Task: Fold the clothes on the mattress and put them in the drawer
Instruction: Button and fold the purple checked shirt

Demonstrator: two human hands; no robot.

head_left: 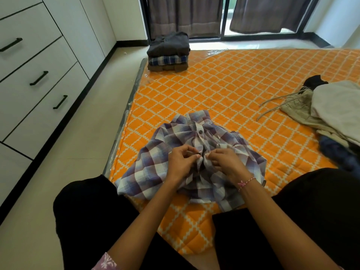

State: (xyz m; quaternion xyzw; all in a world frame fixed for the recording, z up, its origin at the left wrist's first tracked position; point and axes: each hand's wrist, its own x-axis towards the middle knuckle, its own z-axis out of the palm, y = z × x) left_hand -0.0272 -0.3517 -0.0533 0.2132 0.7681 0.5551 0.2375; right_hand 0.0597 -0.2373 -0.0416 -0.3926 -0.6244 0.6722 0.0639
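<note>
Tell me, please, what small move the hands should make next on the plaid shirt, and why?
Probably finish fastening the button at the placket: both the left hand and the right hand pinch the front of the plaid shirt there, and one button above looks closed. The shirt lies bunched on the mattress, so it likely needs smoothing afterwards.

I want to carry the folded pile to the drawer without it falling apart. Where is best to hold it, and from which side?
Probably slide flat hands under the bottom brown garment of the folded pile, from its left and right sides. The three garments lie loose on each other near the mattress corner, so lifting from the lowest layer should keep them together.
</note>
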